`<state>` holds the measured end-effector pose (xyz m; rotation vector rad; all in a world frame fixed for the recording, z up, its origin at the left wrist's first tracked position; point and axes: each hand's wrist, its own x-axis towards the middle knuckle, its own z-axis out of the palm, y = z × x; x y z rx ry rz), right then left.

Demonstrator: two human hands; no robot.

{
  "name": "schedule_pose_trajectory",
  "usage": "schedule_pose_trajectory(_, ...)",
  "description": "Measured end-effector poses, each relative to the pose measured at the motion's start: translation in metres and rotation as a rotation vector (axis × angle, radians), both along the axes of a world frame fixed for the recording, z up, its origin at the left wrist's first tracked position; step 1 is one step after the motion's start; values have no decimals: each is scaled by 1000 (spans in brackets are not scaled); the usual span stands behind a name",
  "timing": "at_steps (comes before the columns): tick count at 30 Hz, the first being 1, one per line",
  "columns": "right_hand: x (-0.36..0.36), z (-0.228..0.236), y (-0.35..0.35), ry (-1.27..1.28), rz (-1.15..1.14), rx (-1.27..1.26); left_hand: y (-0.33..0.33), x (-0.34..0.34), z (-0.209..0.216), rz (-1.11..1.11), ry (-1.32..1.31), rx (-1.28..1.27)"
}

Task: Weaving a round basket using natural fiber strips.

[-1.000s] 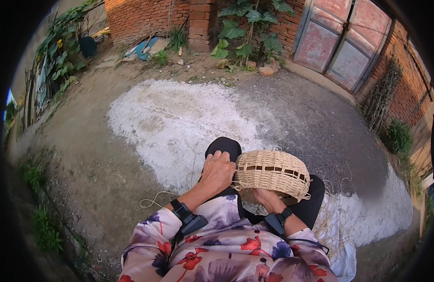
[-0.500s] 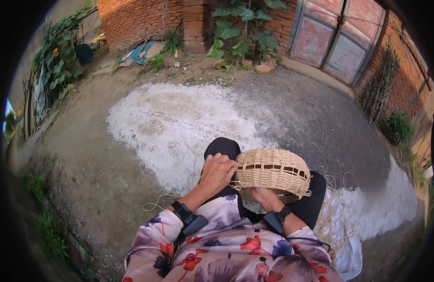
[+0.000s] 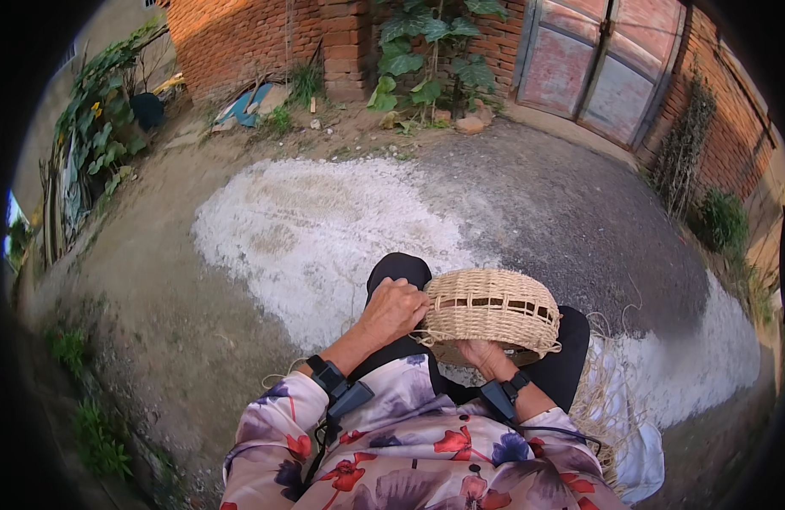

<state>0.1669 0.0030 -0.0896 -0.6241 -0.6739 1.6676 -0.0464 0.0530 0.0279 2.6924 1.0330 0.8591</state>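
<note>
Staying between black-trousered knees point(image 3: 398, 270), the round tan woven-straw basket point(image 3: 493, 321) meets a curled left hand point(image 3: 394, 309) at its side and a right hand point(image 3: 482, 354) underneath, each grip's pinch too hidden to tell, while the thin pale cord loop point(image 3: 273, 376) at left shrinks, suggesting slack drawn in.

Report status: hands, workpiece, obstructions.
Left hand at left edge of round tan woven basket; right hand under its near rim, fingers hidden. Loose tan strands at right, apart from both hands.
</note>
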Motion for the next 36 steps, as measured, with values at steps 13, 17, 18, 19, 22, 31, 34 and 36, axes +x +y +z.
schedule_pose_trajectory(13, 13, -6, 8, 125, 31, -142, -2, 7, 38, -92, -866, -958)
schedule_pose_trajectory(17, 7, 1, 5, 160, 44, -126, 1, 5, 34, -6, -484, -950)
schedule_pose_trajectory(18, 6, -1, 5, 164, 38, -123, -3, 8, 32, 84, -362, -802)
schedule_pose_trajectory(19, 6, -2, 5, 192, 32, -123, -5, 11, 31, 79, -356, -801)
schedule_pose_trajectory(22, 3, -3, 4, 225, 33, -91, -10, 18, 24, 81, -223, -443)
schedule_pose_trajectory(31, 7, -9, 7, 147, 15, -38, -14, 38, 28, 60, -289, -434)
schedule_pose_trajectory(34, 7, 3, 0, 160, 16, -60, -16, 34, 30, 87, -265, -346)
schedule_pose_trajectory(36, 11, 7, -1, 165, 0, -100, -17, 34, 35, 93, -288, -314)
